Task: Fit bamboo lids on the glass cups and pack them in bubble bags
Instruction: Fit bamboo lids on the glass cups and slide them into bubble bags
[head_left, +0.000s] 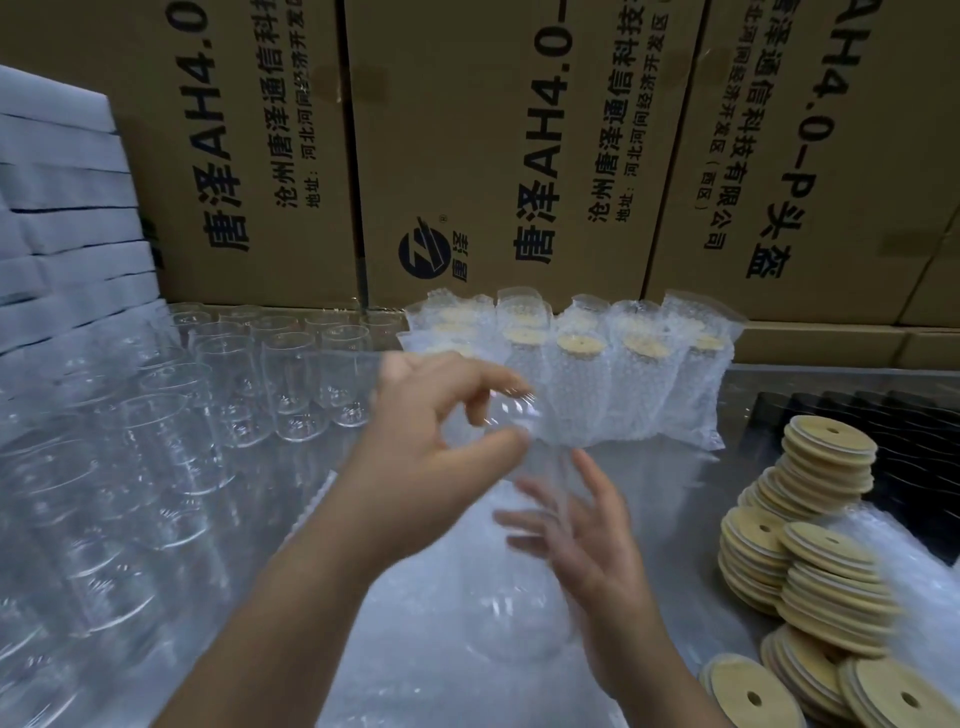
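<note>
my left hand (426, 447), middle of the frame, is pinching the end of a clear glass cup (511, 418), thumb and fingers curled round it. right hand (582, 545) just below is open, fingers spread by the cup's side, too blurry to call contact. bamboo lids (826, 551) stacked lower right, bagged cups (597, 384) upper middle.

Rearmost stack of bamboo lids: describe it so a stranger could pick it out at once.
From the cardboard boxes, drop to the steel table's right side, where bamboo lids are piled. The stack farthest back stands beside the black ridged tray; the other piles sit nearer the person.
</note>
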